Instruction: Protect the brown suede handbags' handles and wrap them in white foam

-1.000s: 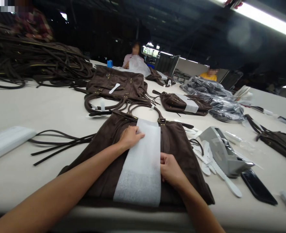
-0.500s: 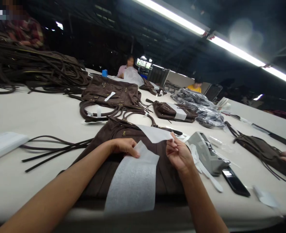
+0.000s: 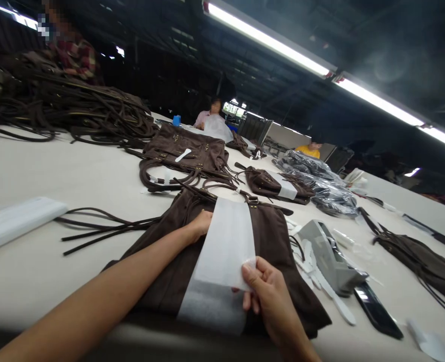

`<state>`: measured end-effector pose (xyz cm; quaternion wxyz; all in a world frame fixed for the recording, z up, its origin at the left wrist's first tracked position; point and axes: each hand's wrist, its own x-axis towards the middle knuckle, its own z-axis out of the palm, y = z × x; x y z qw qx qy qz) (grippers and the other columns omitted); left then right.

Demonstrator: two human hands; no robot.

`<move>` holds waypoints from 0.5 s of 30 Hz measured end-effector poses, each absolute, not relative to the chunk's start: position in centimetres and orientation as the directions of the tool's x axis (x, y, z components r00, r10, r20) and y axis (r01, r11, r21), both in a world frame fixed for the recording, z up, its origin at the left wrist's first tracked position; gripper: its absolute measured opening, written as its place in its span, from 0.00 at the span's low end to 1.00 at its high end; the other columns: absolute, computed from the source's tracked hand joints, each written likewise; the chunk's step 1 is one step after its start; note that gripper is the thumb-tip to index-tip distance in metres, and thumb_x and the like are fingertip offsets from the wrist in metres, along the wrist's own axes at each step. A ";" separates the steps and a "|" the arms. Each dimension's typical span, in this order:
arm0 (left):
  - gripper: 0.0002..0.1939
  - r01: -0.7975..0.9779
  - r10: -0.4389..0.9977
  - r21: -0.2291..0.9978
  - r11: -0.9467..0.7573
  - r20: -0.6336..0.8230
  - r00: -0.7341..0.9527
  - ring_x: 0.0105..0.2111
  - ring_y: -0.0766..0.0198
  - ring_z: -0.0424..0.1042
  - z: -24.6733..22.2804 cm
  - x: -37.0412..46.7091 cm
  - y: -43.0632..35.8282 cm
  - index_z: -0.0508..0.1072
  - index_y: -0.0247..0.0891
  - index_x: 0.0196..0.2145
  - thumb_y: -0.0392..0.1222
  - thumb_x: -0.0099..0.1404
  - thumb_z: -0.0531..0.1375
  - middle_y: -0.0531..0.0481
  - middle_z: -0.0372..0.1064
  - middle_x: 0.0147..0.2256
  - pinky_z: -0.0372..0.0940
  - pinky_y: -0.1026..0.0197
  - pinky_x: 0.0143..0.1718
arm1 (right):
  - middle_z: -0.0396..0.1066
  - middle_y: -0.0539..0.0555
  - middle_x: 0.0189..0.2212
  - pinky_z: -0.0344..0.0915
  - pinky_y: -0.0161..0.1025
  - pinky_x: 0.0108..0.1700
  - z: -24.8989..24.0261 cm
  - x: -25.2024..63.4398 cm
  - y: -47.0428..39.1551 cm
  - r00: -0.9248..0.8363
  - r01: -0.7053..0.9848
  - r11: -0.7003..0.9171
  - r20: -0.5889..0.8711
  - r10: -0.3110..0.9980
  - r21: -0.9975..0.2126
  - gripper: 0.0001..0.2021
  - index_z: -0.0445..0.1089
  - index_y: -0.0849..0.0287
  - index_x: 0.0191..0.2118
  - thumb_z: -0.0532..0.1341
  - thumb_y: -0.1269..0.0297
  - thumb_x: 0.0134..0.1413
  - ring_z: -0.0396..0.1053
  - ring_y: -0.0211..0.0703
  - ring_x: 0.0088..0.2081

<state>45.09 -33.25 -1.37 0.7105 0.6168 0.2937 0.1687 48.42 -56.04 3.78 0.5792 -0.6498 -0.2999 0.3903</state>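
Observation:
A dark brown bag [image 3: 278, 241] lies flat before me at the table's front edge, its handles toward the far side. A white paper strip [image 3: 230, 226] runs down over its middle, overlapping a lower piece of thin white sheet [image 3: 212, 306]. My right hand [image 3: 269, 291] pinches the strip's lower right corner between thumb and fingers. My left hand [image 3: 202, 224] rests on the bag at the strip's upper left edge, its fingertips hidden beneath the paper.
A tape dispenser [image 3: 330, 259] and a phone [image 3: 378, 309] sit to the right. Behind are another brown bag [image 3: 188, 148], a strip-wrapped bag [image 3: 258, 181] and plastic-covered bags [image 3: 313, 176]. A white stack [image 3: 22, 221] lies left. Several people are farther back.
My right hand has come down and toward me, drawing the upper strip flat over the bag and the lower sheet. My left hand has let the lower sheet's end go under the strip.

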 end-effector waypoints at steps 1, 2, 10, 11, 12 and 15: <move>0.15 0.134 0.612 0.974 0.181 -0.218 0.760 0.28 0.66 0.71 -1.5 45.2 -33.3 0.73 0.32 0.39 0.49 0.66 0.60 0.50 0.72 0.33 0.69 0.61 0.30 | 0.72 0.53 0.22 0.45 0.22 0.14 2.9 48.7 -56.4 0.537 -0.032 -0.179 -0.167 0.827 -0.983 0.21 0.61 0.64 0.31 0.63 0.48 0.54 0.59 0.25 0.14; 0.16 0.146 0.622 0.973 0.180 -0.227 0.749 0.24 0.66 0.70 -1.6 45.3 -33.4 0.74 0.32 0.35 0.50 0.63 0.63 0.52 0.72 0.28 0.67 0.63 0.27 | 0.72 0.53 0.21 0.45 0.22 0.14 2.1 49.0 -56.6 0.551 -0.004 -0.205 -0.173 0.816 -0.979 0.21 0.61 0.63 0.31 0.63 0.48 0.54 0.58 0.26 0.13; 0.14 0.175 0.706 0.976 0.128 -0.214 0.675 0.20 0.63 0.68 -2.0 45.8 -33.4 0.73 0.34 0.23 0.45 0.43 0.71 0.53 0.67 0.16 0.59 0.66 0.19 | 0.67 0.47 0.17 0.49 0.24 0.15 1.0 47.5 -56.9 0.645 0.135 -0.265 -0.119 0.755 -0.955 0.18 0.62 0.63 0.43 0.58 0.51 0.59 0.57 0.28 0.12; 0.14 0.176 0.709 0.977 0.121 -0.209 0.674 0.20 0.63 0.68 -2.1 45.9 -33.3 0.72 0.34 0.22 0.45 0.43 0.70 0.53 0.67 0.16 0.58 0.66 0.19 | 0.67 0.46 0.17 0.50 0.25 0.15 1.1 47.1 -56.9 0.663 0.129 -0.256 -0.108 0.741 -0.958 0.21 0.61 0.63 0.50 0.58 0.51 0.59 0.56 0.29 0.12; 0.15 0.177 0.710 0.978 0.114 -0.205 0.674 0.20 0.63 0.68 -2.2 46.0 -33.2 0.71 0.34 0.21 0.46 0.42 0.70 0.53 0.67 0.16 0.58 0.66 0.19 | 0.66 0.45 0.18 0.50 0.25 0.14 1.2 46.6 -56.9 0.677 0.122 -0.246 -0.100 0.729 -0.962 0.26 0.56 0.62 0.57 0.57 0.51 0.59 0.56 0.29 0.12; 0.15 0.176 0.713 0.980 0.093 -0.189 0.675 0.19 0.64 0.67 -2.5 46.3 -32.9 0.70 0.34 0.19 0.47 0.43 0.70 0.53 0.66 0.16 0.57 0.66 0.19 | 0.66 0.44 0.18 0.50 0.26 0.13 1.2 45.1 -56.8 0.691 0.081 -0.243 -0.121 0.713 -0.967 0.37 0.40 0.58 0.68 0.56 0.50 0.60 0.54 0.30 0.11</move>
